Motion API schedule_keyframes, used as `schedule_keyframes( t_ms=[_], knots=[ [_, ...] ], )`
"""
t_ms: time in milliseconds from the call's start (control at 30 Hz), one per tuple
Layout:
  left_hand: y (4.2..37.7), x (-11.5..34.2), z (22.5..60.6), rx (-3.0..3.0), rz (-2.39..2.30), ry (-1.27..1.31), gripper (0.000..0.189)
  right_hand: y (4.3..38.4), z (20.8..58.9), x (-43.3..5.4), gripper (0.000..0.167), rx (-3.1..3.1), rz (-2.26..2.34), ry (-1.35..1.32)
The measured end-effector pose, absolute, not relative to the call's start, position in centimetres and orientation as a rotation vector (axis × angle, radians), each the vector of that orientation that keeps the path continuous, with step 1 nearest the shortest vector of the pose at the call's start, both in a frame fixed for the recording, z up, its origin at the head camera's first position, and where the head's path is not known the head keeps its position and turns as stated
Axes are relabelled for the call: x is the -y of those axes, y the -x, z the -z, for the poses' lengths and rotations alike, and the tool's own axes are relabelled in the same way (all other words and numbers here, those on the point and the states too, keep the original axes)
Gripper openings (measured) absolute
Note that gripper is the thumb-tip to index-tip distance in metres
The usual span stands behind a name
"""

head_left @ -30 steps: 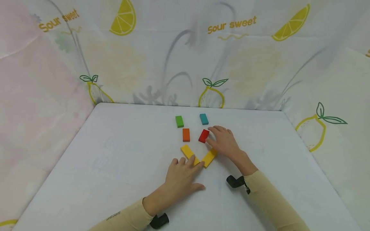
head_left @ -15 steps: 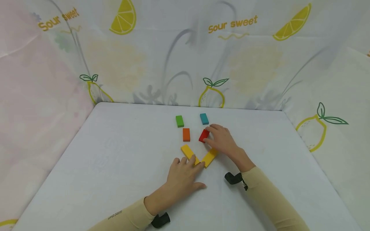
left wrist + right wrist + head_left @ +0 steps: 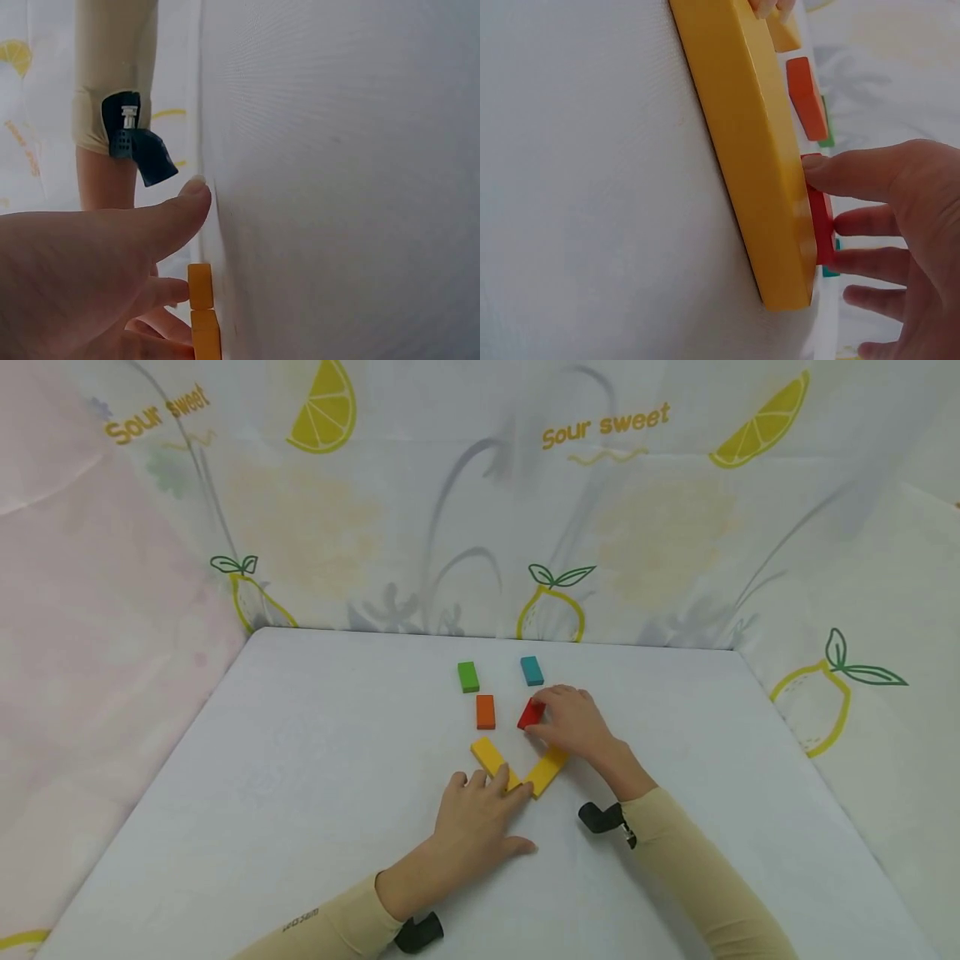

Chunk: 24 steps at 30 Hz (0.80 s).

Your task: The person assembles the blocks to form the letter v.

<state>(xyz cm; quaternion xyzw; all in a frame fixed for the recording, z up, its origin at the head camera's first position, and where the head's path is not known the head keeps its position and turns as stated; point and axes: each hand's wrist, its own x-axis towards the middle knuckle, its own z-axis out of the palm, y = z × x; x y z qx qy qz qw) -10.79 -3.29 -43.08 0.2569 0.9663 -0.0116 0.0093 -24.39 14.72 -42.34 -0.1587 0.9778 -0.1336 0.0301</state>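
Note:
My left hand (image 3: 471,820) lies with fingers extended, its fingertips touching the left yellow block (image 3: 487,753) and the near end of the right yellow block (image 3: 546,772). The two yellow blocks form a V shape on the white table. Beyond them, my right hand (image 3: 579,723) pinches a small red block (image 3: 528,715) between thumb and fingers. In the right wrist view, the thumb is at one end of the red block (image 3: 823,225) and fingertips meet its side; the long yellow block (image 3: 742,150) lies in front and hides part of it.
An orange block (image 3: 486,712) lies left of the red one. Farther back are a green block (image 3: 468,677) and a blue block (image 3: 532,671). A lemon-print cloth wall (image 3: 420,510) stands behind the white table (image 3: 322,760).
The right hand has moved slightly left, its thumb and fingers coming in around the red block. The left hand has stayed on the yellow blocks.

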Motion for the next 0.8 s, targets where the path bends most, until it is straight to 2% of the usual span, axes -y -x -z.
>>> schedule_keyframes(
  t_ms=[800],
  knots=[
    [10.87,3.27,43.07,-2.943,-0.093,-0.749,0.078,24.37,42.62,-14.73,0.041,-3.034,0.392,0.486]
  ],
)
